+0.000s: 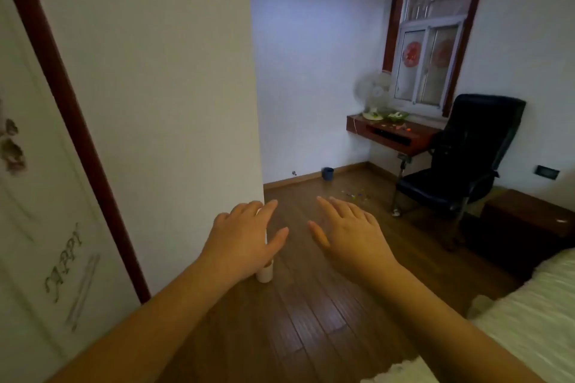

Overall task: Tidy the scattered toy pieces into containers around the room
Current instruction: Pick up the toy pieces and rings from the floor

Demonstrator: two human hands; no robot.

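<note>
My left hand (245,236) and my right hand (348,233) are stretched out in front of me, palms down, fingers apart, holding nothing. Small coloured toy pieces (356,194) lie scattered on the wooden floor far ahead, beside the chair. More small pieces (399,126) rest on the wall-mounted desk under the window. A blue cup-like container (327,173) stands on the floor by the far wall. A white cup (265,273) stands on the floor at the wall corner, partly hidden under my left hand.
A white wall corner (258,134) juts out on my left, with a decorated door (37,227) beside it. A black office chair (460,158) stands at the right, a dark cabinet (525,221) behind it. A white bed edge (529,314) fills the lower right. A fan (373,93) sits on the desk.
</note>
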